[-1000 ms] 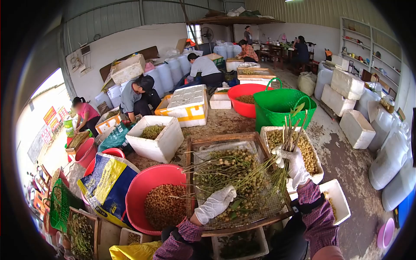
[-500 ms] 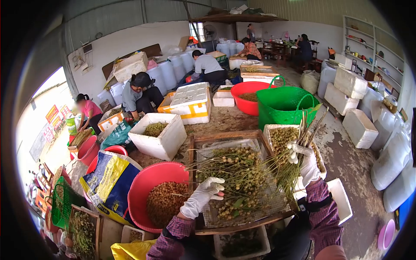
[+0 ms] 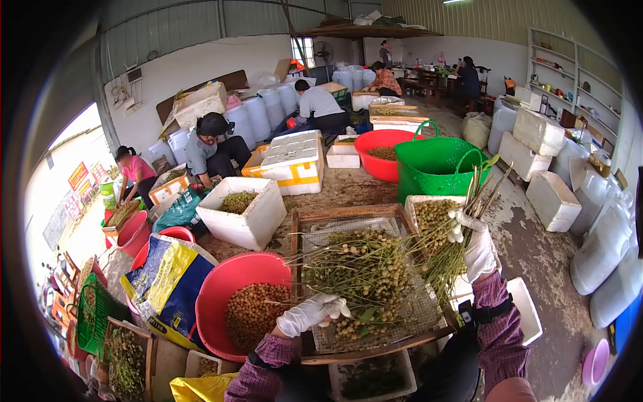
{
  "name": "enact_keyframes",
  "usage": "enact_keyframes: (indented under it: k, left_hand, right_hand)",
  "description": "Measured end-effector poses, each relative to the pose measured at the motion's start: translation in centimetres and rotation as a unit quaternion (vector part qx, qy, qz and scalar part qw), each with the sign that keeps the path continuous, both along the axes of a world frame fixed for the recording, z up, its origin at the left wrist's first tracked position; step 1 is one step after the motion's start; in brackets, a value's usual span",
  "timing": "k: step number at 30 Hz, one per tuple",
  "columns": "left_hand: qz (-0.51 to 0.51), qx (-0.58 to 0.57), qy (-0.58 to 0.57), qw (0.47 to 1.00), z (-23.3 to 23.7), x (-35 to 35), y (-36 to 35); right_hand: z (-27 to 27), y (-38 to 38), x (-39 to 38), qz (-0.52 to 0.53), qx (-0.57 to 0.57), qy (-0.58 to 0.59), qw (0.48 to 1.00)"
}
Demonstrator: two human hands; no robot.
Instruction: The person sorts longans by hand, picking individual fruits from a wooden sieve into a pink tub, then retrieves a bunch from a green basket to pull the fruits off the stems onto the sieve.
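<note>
White-gloved, the right hand (image 3: 473, 244) grips a bundle of stems (image 3: 442, 276) by the right edge of the mesh screen (image 3: 416, 321), seemingly to keep it apart from the fruiting sprigs (image 3: 358, 268) spread mid-screen. The left hand (image 3: 312, 313), fingers parted and apparently empty, hovers by the near-left corner, palm hidden; the white box (image 3: 408, 376) below the near edge has contents too dark to make out.

White gloves (image 3: 307, 317), purple plaid sleeves (image 3: 499, 343), green stems (image 3: 440, 278), red tub (image 3: 211, 305), tan berries (image 3: 392, 268)
</note>
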State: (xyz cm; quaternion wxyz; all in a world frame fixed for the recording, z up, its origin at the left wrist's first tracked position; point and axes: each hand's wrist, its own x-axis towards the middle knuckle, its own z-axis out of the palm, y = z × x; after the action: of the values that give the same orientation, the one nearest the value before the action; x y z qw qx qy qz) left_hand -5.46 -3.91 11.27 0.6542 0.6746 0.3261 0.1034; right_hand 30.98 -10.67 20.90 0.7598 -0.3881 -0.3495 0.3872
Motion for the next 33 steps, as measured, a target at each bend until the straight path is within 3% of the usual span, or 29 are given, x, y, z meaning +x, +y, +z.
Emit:
enact_keyframes:
  k: [2, 5, 6, 9, 10, 13, 17, 18, 21, 22, 24, 25, 28, 29, 30, 31, 33]
  left_hand:
    - [0.027, 0.003, 0.016, 1.000, 0.3, -0.5, 0.3]
    - [-0.038, -0.057, -0.109, 0.992, 2.7, 2.8, -1.8]
    - [0.006, -0.071, -0.128, 0.989, 1.6, 4.2, -2.1]
    - [0.070, 0.001, -0.158, 0.985, 2.7, 7.7, -3.6]
    - [0.084, 0.030, -0.091, 0.992, 3.2, 8.5, -3.9]
    - [0.098, 0.150, -0.055, 0.982, 1.6, 10.1, -3.9]
    - [0.117, 0.001, -0.112, 0.987, 0.2, 9.0, -3.5]
    - [0.145, -0.114, -0.158, 0.970, 0.8, 8.2, -3.7]
    - [0.083, -0.088, -0.234, 0.965, 1.8, 5.4, -2.8]
    - [0.107, -0.088, -0.211, 0.968, 3.2, 4.3, -3.1]
    - [0.110, 0.026, -0.082, 0.990, 6.5, 1.3, -3.1]
    - [0.112, 0.085, -0.092, 0.986, 6.1, -0.8, -2.3]
    - [0.209, 0.216, 0.161, 0.940, 4.9, -8.2, 0.9]
    - [0.201, 0.157, 0.211, 0.944, 3.6, -10.9, 2.1]
    - [0.178, 0.306, 0.332, 0.874, 2.0, -12.2, 2.0]
    - [0.146, 0.446, 0.436, 0.768, 1.3, -12.7, 1.6]
    - [0.218, 0.491, 0.383, 0.752, 0.3, -10.8, 1.5]
  right_hand:
    - [0.0, -0.1, 0.2, -0.009, 0.014, 0.043, 0.999]
    - [-0.7, 0.8, -1.4, 0.018, -0.026, -0.029, 0.999]
    - [-0.6, 0.9, -2.6, 0.044, -0.022, -0.001, 0.999]
    - [-0.9, 1.1, -5.9, 0.094, -0.007, 0.032, 0.995]
    - [-1.2, 1.3, -6.3, 0.094, -0.017, 0.018, 0.995]
    - [-1.8, 1.4, -7.5, 0.121, -0.031, 0.000, 0.992]
    - [-2.2, 1.4, -7.9, 0.125, -0.050, 0.000, 0.991]
    - [-2.4, 1.5, -7.8, 0.101, -0.046, -0.004, 0.994]
    - [-2.9, 1.8, -6.9, 0.068, -0.034, 0.028, 0.997]
    - [-2.5, 1.7, -6.8, 0.066, -0.019, 0.050, 0.996]
    - [-2.2, 1.5, -5.7, 0.095, 0.018, 0.107, 0.990]
    - [-1.8, 1.1, -5.2, 0.103, 0.033, 0.135, 0.985]
    - [0.0, -0.1, -2.4, 0.077, 0.035, 0.168, 0.982]
    - [1.3, -0.8, -2.3, 0.062, 0.041, 0.173, 0.982]
    - [2.6, -1.4, -2.5, 0.036, 0.020, 0.143, 0.989]
    - [2.4, -0.9, -1.9, 0.032, 0.102, 0.059, 0.992]
    - [3.1, -0.8, -2.2, 0.010, 0.120, -0.021, 0.993]
